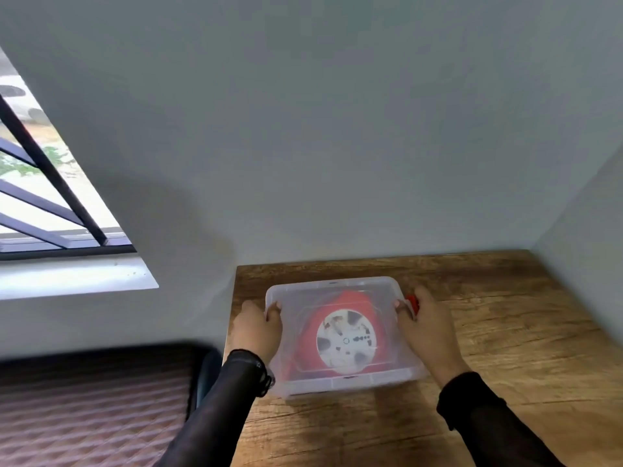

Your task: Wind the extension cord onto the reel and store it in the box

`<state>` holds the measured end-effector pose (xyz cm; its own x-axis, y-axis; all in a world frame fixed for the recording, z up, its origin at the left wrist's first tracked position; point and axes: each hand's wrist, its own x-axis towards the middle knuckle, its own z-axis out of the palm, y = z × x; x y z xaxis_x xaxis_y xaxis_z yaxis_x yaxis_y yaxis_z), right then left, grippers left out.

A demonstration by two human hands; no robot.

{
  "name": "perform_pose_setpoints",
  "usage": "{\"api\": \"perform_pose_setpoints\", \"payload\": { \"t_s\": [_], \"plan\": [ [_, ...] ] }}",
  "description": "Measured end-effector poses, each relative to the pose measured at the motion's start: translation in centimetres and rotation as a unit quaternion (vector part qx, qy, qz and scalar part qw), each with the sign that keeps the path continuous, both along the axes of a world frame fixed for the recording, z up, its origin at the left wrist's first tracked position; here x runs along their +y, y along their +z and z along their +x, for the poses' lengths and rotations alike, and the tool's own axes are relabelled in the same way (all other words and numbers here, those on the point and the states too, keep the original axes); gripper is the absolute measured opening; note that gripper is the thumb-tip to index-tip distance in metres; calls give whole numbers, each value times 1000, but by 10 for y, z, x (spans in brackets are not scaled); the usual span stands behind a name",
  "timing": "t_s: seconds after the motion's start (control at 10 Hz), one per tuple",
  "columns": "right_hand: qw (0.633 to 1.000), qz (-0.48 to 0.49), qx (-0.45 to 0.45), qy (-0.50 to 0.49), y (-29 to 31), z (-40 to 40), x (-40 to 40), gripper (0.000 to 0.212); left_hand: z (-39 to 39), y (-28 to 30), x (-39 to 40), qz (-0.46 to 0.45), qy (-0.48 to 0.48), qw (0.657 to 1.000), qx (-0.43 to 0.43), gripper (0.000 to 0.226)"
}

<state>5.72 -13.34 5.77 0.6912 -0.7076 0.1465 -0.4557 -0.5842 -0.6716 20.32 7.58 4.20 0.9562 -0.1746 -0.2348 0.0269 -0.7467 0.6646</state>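
While the left hand [258, 326] and right hand [426, 323] curl their fingers [273, 306] over the short ends of the box [337, 382], the reel [344, 338] lies between them under the lid. Probably heavy inside slippery, flexible plastic; the end rims seem the safest hold.

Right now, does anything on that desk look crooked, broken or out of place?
Nothing stands out. The red reel lies inside the clear box, lid on, flat on the wooden desk. Left hand and right hand grip its ends.
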Motion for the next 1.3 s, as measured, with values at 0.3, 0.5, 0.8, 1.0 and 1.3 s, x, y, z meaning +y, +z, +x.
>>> {"api": "perform_pose_setpoints", "payload": {
  "t_s": [0.3,0.5,0.8,1.0,1.3],
  "plan": [
    [997,-70,10,8,7,69,-8,32,57,15,-37,78,-34,992,-97,36],
    [996,-83,28,18,6,104,-24,37,89,14,-56,57,-19,994,-89,33],
    [991,-111,68,33,1,133,-44,41,110,16,-74,24,13,995,-97,30],
    [983,-121,130,49,4,134,-45,48,106,17,-72,17,9,992,-126,30],
    [939,-178,233,181,36,122,-71,69,82,44,-90,197,-160,898,-359,51]
  ]
}}
